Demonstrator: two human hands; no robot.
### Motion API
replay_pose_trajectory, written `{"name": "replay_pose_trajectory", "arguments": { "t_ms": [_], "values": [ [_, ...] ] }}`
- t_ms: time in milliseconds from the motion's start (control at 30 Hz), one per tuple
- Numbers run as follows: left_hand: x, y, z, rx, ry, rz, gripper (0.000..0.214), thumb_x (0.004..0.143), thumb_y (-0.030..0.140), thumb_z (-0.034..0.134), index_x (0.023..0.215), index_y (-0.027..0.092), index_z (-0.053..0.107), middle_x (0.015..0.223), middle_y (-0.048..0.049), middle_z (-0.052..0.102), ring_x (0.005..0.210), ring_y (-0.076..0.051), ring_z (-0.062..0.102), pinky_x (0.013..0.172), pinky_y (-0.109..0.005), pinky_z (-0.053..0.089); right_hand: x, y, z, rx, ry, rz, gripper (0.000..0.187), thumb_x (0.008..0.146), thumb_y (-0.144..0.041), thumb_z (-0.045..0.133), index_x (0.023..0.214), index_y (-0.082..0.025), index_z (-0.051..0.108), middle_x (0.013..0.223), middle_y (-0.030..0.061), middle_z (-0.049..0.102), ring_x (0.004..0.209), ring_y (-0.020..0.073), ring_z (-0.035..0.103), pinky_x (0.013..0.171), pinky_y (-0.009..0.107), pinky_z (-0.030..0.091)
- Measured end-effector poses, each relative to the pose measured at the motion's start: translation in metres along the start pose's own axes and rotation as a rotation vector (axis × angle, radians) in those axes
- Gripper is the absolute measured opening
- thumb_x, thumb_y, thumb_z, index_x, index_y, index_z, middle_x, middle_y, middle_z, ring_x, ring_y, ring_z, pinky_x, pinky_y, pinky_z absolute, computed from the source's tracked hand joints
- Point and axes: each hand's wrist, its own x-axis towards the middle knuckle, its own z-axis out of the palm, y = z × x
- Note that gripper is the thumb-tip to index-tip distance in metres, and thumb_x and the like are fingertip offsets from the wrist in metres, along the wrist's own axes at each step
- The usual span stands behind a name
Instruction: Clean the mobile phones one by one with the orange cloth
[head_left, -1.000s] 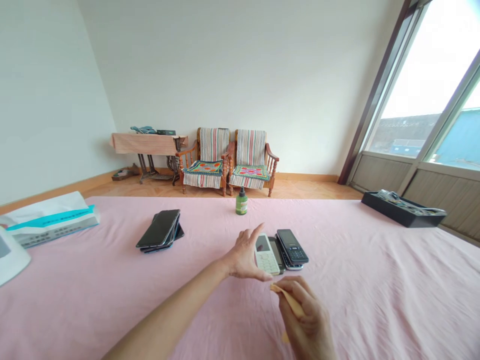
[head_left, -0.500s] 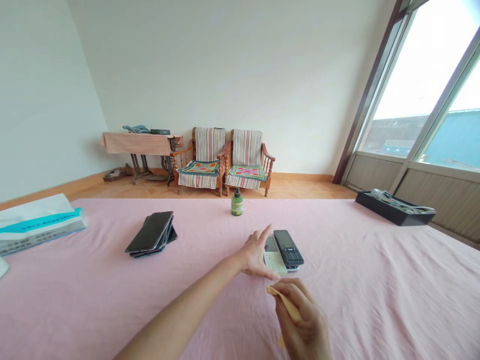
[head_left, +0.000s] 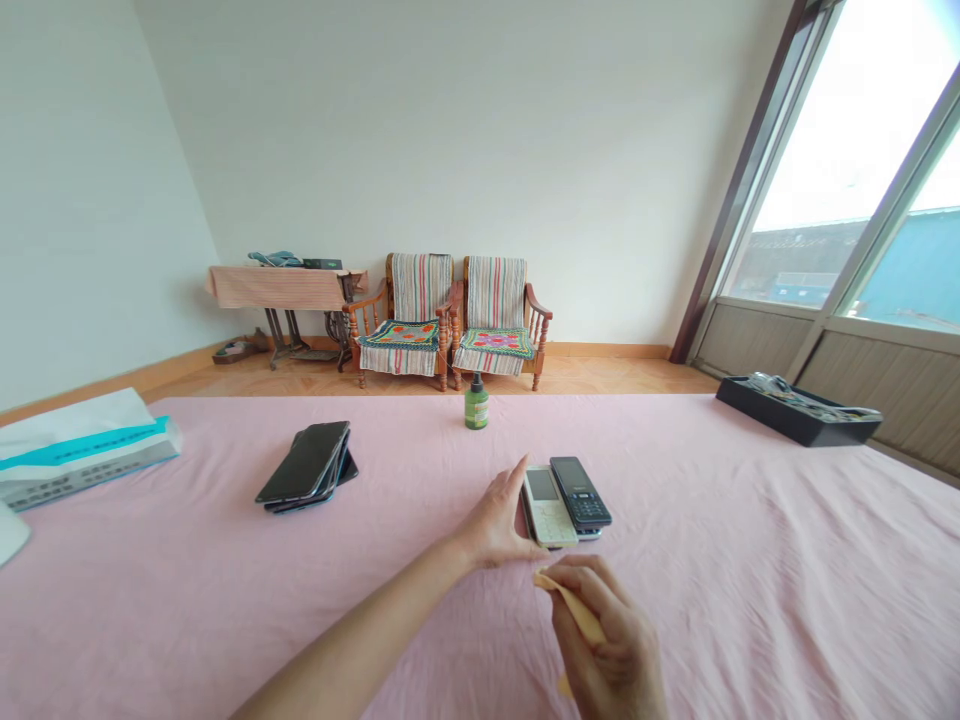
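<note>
My left hand [head_left: 501, 520] rests on the pink cloth with its fingers stretched out, touching the left edge of a white keypad phone [head_left: 547, 504]. A black keypad phone [head_left: 580, 492] lies against the white one on its right, with another phone partly hidden beneath them. My right hand [head_left: 609, 640] is closed around a folded yellow cloth [head_left: 574, 602], just in front of the phones.
A stack of dark smartphones [head_left: 307, 466] lies to the left. A small green bottle [head_left: 475, 404] stands at the far edge of the pink table [head_left: 750, 560]. A black tray [head_left: 795, 412] is far right, a white-and-teal package [head_left: 82, 446] far left.
My left hand slid from on top of the white phone to its left side, uncovering it. The right hand keeps the yellow cloth and has barely moved.
</note>
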Motion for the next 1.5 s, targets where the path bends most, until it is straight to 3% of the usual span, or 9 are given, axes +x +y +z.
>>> {"name": "replay_pose_trajectory", "arguments": {
  "t_ms": [400,967,1100,1300,1500],
  "values": [
    [0.005,-0.009,0.010,-0.060,0.065,0.003,0.125,0.046,0.031,0.086,0.144,0.019,0.009,0.132,-0.0170,0.042,0.121,-0.035,0.040,0.100,-0.049,0.033,-0.001,0.002,0.002,0.012,-0.014,0.016,0.013,0.081,-0.020,0.053,0.079,-0.021,0.065,0.079,0.0038,0.062,0.073,0.0150,0.061,0.068,0.021,0.048],
    [0.017,-0.006,0.025,-0.077,0.089,-0.018,0.124,0.048,0.020,0.083,0.145,0.022,0.005,0.134,-0.0163,0.039,0.123,-0.034,0.038,0.101,-0.050,0.034,0.000,0.002,0.000,-0.024,-0.017,0.039,0.013,0.081,-0.023,0.052,0.076,-0.020,0.065,0.079,0.0044,0.062,0.071,0.0154,0.061,0.065,0.021,0.048],
    [-0.004,0.000,0.010,-0.029,0.043,-0.037,0.109,0.056,0.020,0.078,0.144,0.020,0.013,0.139,-0.0171,0.035,0.123,-0.032,0.040,0.102,-0.049,0.035,-0.001,0.001,0.001,-0.022,-0.057,0.053,0.014,0.082,-0.021,0.051,0.077,-0.020,0.064,0.079,0.0040,0.062,0.071,0.0150,0.061,0.065,0.021,0.047],
    [-0.053,0.006,-0.039,0.085,-0.083,-0.053,0.060,0.060,0.024,0.075,0.118,0.020,0.058,0.124,-0.0105,0.054,0.116,-0.028,0.049,0.102,-0.042,0.036,-0.004,0.004,0.003,-0.036,-0.103,0.065,0.018,0.084,-0.026,0.049,0.078,-0.019,0.065,0.077,0.0044,0.061,0.070,0.0156,0.060,0.063,0.022,0.048],
    [-0.100,0.007,-0.085,0.138,-0.075,-0.099,0.045,0.069,0.027,0.068,0.113,0.024,0.061,0.121,-0.0065,0.059,0.114,-0.025,0.052,0.099,-0.040,0.039,-0.008,0.004,0.009,-0.062,-0.200,0.111,0.022,0.087,-0.027,0.046,0.077,-0.018,0.064,0.077,0.0035,0.060,0.064,0.0150,0.059,0.058,0.024,0.050]
  ]
}}
